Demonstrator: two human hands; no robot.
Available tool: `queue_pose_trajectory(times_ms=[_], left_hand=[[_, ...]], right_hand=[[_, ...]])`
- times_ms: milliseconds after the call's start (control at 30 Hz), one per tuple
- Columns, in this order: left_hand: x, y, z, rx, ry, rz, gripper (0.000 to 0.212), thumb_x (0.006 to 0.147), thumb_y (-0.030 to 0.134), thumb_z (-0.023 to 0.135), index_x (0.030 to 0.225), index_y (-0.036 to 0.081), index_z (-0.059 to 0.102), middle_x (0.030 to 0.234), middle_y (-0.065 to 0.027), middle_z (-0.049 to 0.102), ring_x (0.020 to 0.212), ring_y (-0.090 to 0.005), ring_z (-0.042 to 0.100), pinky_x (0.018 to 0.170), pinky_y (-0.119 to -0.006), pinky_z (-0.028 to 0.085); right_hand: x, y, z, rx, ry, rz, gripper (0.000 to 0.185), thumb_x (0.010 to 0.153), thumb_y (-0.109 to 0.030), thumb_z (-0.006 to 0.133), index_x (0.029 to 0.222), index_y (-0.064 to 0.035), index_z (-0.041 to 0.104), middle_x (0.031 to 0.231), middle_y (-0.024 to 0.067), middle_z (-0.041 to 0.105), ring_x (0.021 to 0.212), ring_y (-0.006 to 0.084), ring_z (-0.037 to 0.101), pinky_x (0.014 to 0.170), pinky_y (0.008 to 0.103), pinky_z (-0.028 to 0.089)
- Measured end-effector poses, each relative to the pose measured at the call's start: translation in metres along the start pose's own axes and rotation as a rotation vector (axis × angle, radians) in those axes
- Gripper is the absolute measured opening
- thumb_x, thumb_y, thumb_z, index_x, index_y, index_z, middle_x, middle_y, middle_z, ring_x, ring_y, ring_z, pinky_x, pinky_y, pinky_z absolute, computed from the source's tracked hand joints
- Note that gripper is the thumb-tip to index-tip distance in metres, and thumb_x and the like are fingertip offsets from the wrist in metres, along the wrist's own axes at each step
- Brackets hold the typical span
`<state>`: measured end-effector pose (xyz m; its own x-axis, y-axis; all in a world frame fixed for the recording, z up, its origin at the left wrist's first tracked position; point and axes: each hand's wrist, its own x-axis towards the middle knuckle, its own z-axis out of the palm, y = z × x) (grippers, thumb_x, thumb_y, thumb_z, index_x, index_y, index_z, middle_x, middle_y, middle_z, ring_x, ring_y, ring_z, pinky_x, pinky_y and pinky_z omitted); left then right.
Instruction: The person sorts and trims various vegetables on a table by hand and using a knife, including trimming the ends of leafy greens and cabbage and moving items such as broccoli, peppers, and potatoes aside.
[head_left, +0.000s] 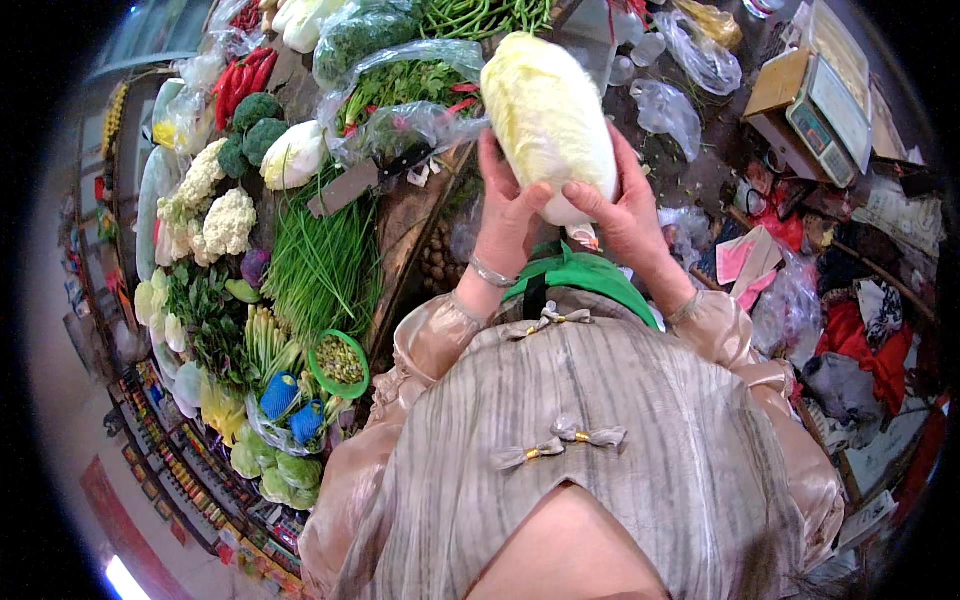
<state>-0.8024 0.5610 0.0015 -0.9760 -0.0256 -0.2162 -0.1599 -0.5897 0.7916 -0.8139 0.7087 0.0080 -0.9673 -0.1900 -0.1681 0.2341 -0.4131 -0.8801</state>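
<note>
A pale yellow and white napa cabbage (549, 124) is held up in front of me between both hands. My left hand (510, 199) grips its lower left side, a silver bracelet on the wrist. My right hand (626, 199) clasps the lower right side. Both thumbs press on the near face at the white base, and the other fingers are mostly hidden at the sides. To the left of the cabbage, cilantro (409, 86) lies by clear plastic bags. A cleaver (345, 187) with a dark handle rests above a bundle of green chives (322, 262).
On the left stall stand cauliflower (229, 223), broccoli (257, 112), red peppers (244, 82), another napa cabbage (294, 155) and a green basket (339, 364). A wooden table edge (409, 247) runs beside me. At right are a weighing scale (825, 127), plastic bags (667, 116) and piled cloths (862, 345).
</note>
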Motion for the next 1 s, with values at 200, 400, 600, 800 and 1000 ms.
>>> queue_pose_trajectory(times_ms=[200, 400, 600, 800, 1000], left_hand=[[-0.005, -0.010, -0.009, -0.068, -0.015, -0.208, 0.077, 0.078, 0.025, 0.083, 0.140, 0.004, 0.043, 0.130, -0.0074, 0.058, 0.118, -0.0210, 0.058, 0.101, -0.037, 0.049], [-0.007, -0.023, -0.016, -0.152, 0.028, -0.216, 0.073, 0.083, 0.031, 0.077, 0.141, 0.004, 0.042, 0.133, -0.0094, 0.056, 0.120, -0.0240, 0.057, 0.103, -0.040, 0.047], [-0.008, -0.019, -0.013, -0.235, -0.030, -0.264, 0.090, 0.084, 0.065, 0.062, 0.151, 0.012, 0.033, 0.147, -0.0103, 0.047, 0.132, -0.0311, 0.049, 0.109, -0.050, 0.042], [-0.004, -0.017, -0.049, -0.682, -0.196, -0.340, 0.108, 0.075, 0.077, 0.061, 0.154, 0.014, 0.024, 0.146, -0.0200, 0.045, 0.126, -0.0465, 0.050, 0.086, -0.065, 0.052], [-0.008, -0.003, -0.042, -0.693, -0.338, -0.404, 0.116, 0.070, 0.087, 0.054, 0.151, 0.007, 0.028, 0.131, -0.0308, 0.051, 0.109, -0.0466, 0.060, 0.070, -0.054, 0.059]], right_hand=[[-0.008, 0.021, -0.001, -0.096, 0.003, -0.044, 0.069, 0.091, -0.018, 0.072, 0.147, -0.0006, 0.036, 0.141, 0.0105, 0.049, 0.127, 0.0176, 0.049, 0.106, 0.0327, 0.040], [-0.012, 0.027, 0.002, 0.171, 0.140, -0.072, 0.054, 0.092, -0.013, 0.069, 0.138, -0.0041, 0.043, 0.133, 0.0066, 0.054, 0.120, 0.0154, 0.052, 0.104, 0.0314, 0.041], [-0.006, 0.015, 0.005, 0.499, 0.140, -0.042, 0.039, 0.091, -0.008, 0.064, 0.127, -0.0072, 0.048, 0.135, 0.0146, 0.056, 0.126, 0.0242, 0.053, 0.107, 0.0370, 0.041], [0.003, -0.011, -0.025, 0.583, 0.035, 0.271, 0.035, 0.091, -0.013, 0.064, 0.121, -0.0048, 0.048, 0.128, 0.0271, 0.059, 0.121, 0.0373, 0.059, 0.104, 0.0440, 0.047], [0.016, 0.034, -0.102, -0.791, 0.229, 0.036, 0.074, 0.088, -0.037, 0.074, 0.145, -0.0027, 0.042, 0.141, 0.0183, 0.051, 0.132, 0.0302, 0.049, 0.109, 0.0381, 0.039]])
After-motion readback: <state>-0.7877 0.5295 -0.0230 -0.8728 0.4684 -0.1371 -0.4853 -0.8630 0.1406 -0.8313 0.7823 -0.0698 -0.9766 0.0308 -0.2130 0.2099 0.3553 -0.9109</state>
